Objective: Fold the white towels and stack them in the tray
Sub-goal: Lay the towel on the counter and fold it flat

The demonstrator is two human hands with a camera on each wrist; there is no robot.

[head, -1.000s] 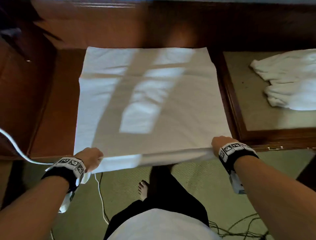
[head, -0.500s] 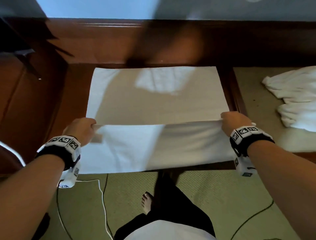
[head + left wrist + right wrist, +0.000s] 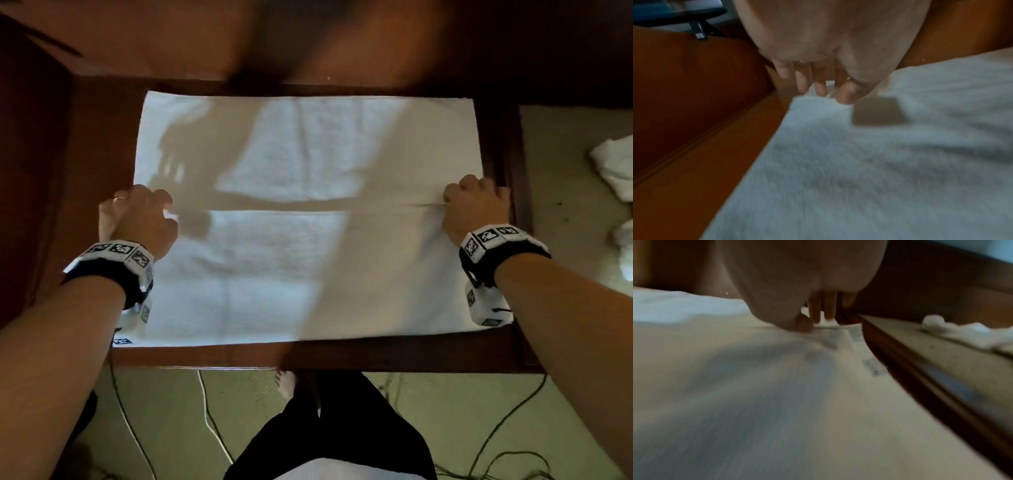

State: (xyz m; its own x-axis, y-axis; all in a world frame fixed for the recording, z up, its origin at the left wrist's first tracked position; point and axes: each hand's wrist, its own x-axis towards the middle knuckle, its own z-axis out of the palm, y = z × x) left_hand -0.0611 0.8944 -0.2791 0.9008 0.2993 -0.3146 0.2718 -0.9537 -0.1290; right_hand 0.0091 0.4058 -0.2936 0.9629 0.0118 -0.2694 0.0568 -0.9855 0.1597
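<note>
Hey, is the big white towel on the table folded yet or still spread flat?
Partly folded: the white towel's near edge lies doubled over its middle, held by the left hand and right hand.

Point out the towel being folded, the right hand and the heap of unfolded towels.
towel [image 3: 281, 274], head view, on the folded-over near layer.
right hand [image 3: 474, 209], head view, on the back of the hand.
unfolded towels [image 3: 616, 164], head view, on the crumpled heap at right.

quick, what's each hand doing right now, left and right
Left hand: fingers curled, pinching the left corner of the white towel.
Right hand: pinching the towel's right corner.
</note>
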